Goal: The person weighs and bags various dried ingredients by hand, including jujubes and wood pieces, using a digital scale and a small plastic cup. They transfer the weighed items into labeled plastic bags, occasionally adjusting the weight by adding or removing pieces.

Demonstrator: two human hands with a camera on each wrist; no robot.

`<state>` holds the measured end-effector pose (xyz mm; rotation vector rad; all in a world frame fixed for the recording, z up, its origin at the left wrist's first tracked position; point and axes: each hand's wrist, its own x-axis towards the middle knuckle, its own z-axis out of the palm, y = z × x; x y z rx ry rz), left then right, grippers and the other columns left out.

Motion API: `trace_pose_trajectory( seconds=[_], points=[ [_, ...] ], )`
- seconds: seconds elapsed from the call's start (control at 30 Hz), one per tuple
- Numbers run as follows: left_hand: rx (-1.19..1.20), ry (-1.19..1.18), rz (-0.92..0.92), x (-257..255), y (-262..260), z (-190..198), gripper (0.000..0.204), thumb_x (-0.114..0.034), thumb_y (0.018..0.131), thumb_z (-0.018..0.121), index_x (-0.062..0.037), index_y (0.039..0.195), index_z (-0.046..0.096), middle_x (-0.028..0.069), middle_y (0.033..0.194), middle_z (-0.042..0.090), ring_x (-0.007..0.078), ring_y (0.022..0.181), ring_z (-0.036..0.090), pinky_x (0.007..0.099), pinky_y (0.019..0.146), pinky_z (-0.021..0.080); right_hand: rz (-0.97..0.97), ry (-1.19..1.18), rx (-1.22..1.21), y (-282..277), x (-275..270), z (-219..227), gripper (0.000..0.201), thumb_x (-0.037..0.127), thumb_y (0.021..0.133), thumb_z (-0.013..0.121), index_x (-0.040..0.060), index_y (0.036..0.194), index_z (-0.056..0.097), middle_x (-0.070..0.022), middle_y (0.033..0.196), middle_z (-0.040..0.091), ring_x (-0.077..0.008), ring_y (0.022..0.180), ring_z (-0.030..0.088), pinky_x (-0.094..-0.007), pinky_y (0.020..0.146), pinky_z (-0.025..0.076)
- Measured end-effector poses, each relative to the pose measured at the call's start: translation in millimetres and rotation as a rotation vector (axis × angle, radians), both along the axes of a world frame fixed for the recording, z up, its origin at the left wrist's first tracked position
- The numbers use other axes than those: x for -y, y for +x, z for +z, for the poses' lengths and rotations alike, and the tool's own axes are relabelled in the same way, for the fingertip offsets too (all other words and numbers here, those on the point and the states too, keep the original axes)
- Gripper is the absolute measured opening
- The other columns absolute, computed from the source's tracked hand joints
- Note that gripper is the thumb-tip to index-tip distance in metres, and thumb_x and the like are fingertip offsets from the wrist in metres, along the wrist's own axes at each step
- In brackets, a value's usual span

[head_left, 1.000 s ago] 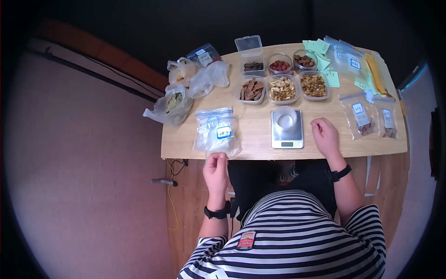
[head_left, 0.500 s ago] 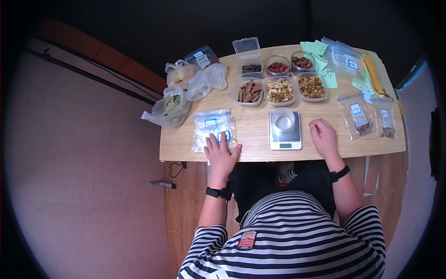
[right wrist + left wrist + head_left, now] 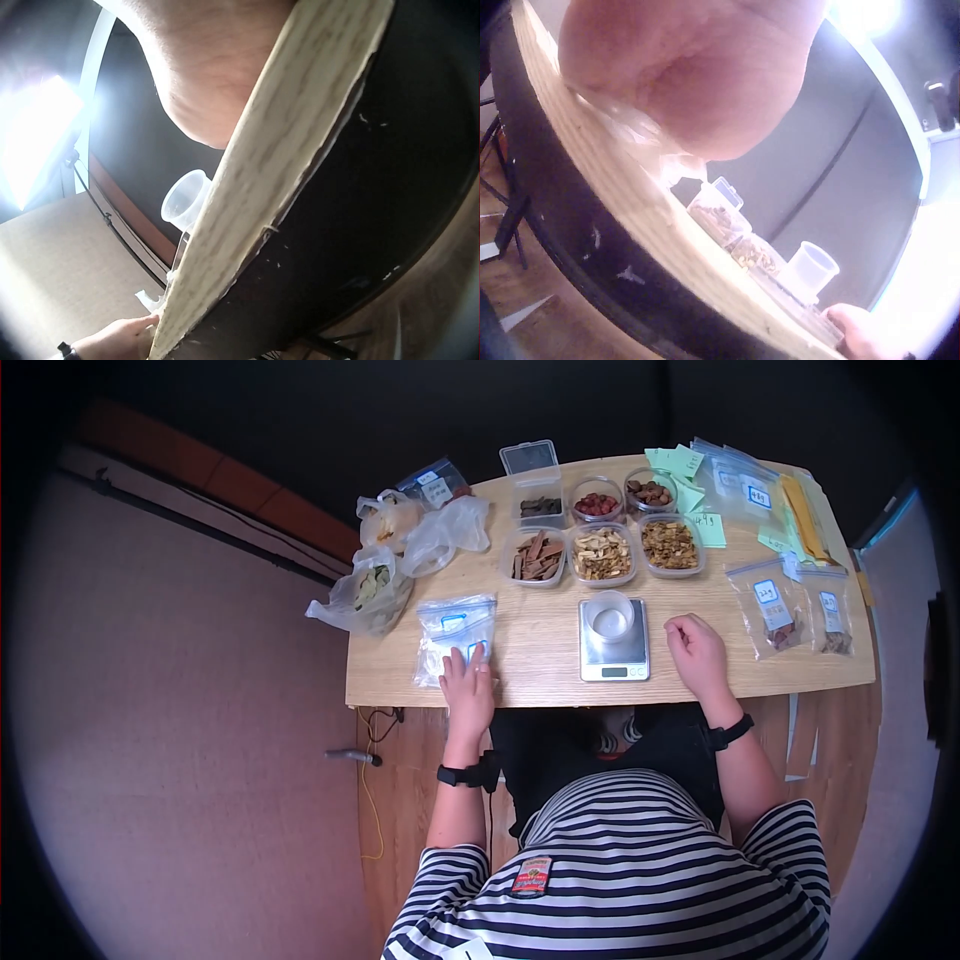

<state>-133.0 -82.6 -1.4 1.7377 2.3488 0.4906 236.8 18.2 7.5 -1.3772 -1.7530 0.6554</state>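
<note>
The left hand (image 3: 468, 698) rests with spread fingers on a stack of clear zip bags (image 3: 455, 622) with blue-edged labels, at the table's front left. To the right of the scale, the right hand (image 3: 699, 660) lies on the table with its fingers loosely curled, holding nothing. Between the hands is a silver scale (image 3: 614, 660) bearing an empty-looking clear cup (image 3: 611, 618). In the left wrist view the palm (image 3: 690, 75) hides most of the bags. The cup (image 3: 186, 199) also shows in the right wrist view, beyond the right hand (image 3: 214, 67).
Behind the scale stand tubs of bark pieces (image 3: 538, 557), pale slices (image 3: 602, 554), brown pieces (image 3: 671, 546) and red fruit (image 3: 597, 504). Plastic bags (image 3: 375, 592) lie at the left. Labelled bags (image 3: 772, 610), green notes (image 3: 708, 530) and a yellow packet (image 3: 806, 520) lie at the right.
The left hand has gone from curled fingers at the bags' front edge to spread fingers on top of them. The bags' edges lie closer together. The right hand has stayed put.
</note>
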Motion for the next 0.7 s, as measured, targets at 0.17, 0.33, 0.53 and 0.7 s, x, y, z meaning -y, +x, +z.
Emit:
trace_pose_trajectory(
  seconds=[0.17,0.33,0.53,0.7],
  points=[
    [0.36,0.317,0.042,5,-21,24,0.05,-0.031,0.109,0.034,-0.0044,0.149,0.047,0.0285,0.158,0.032,0.0452,0.149,0.024,0.051,0.122,0.018,0.0,0.0,-0.032,0,1,-1,0.011,0.013,0.092,0.063,0.0034,0.091,0.066,-0.0102,0.085,0.067,-0.0277,0.074,0.065,-0.0363,0.067,0.051],
    [0.176,0.398,0.038,1,-25,56,0.049,-0.028,0.108,0.039,-0.004,0.15,0.044,0.0266,0.16,0.03,0.0466,0.148,0.025,0.0504,0.122,0.019,-0.008,-0.005,-0.018,-2,1,2,0.011,0.014,0.093,0.063,0.0036,0.09,0.067,-0.0102,0.085,0.067,-0.0278,0.074,0.065,-0.0363,0.066,0.051],
    [-0.186,0.183,-0.082,-21,-33,43,0.046,-0.027,0.105,0.047,-0.0176,0.15,0.049,0.0259,0.161,0.027,0.0477,0.149,0.021,0.0656,0.117,0.018,-0.009,0.009,-0.026,-1,0,-1,0.012,0.014,0.093,0.063,0.0035,0.091,0.067,-0.0107,0.085,0.067,-0.0277,0.072,0.065,-0.0363,0.065,0.051],
    [-0.219,-0.026,-0.148,-28,-31,23,0.062,-0.045,0.099,0.057,-0.0157,0.152,0.045,0.0246,0.164,0.022,0.0451,0.152,0.016,0.066,0.118,0.011,-0.009,0.023,-0.017,-1,1,2,0.012,0.015,0.093,0.064,0.0038,0.091,0.067,-0.0108,0.085,0.067,-0.0279,0.071,0.065,-0.0365,0.065,0.051]
  ],
)
